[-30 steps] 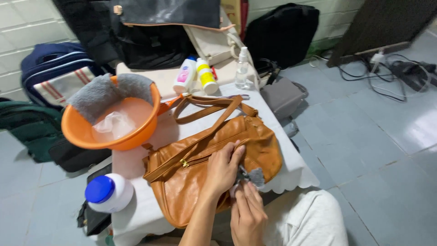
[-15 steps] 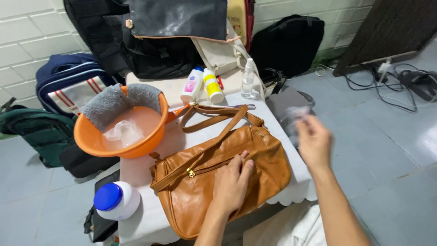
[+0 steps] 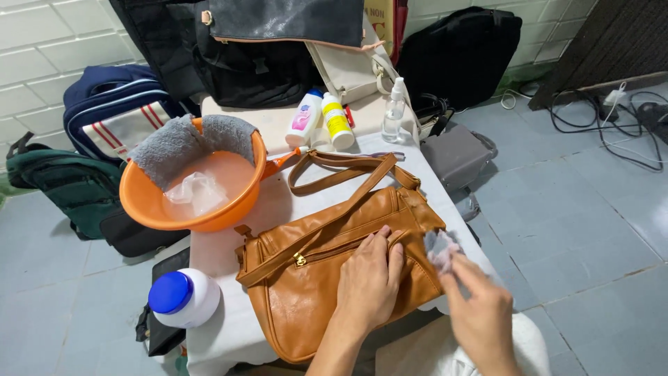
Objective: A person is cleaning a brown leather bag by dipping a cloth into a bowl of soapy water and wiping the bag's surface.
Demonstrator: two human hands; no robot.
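Brown leather, the handbag [image 3: 334,268] lies at the desk's [image 3: 229,327] centre, strap trailing toward twelve o'clock. My left hand [image 3: 369,282] presses flat on its front, fingers [image 3: 379,244] spread wide, holding nothing. My right hand [image 3: 480,310] at four o'clock pinches a small grey cloth [image 3: 440,247] against the bag's edge. The orange basin [image 3: 191,191] of water sits at ten o'clock, and I judge a careless tug on the strap could tip it and soak the leather.

Both forearms are seen bare, with no sleeve, watch or ring in view. The left hand [image 3: 369,282] and the right hand [image 3: 480,313] are ungloved. Below the right hand, a light, whitish garment is worn over the lap.
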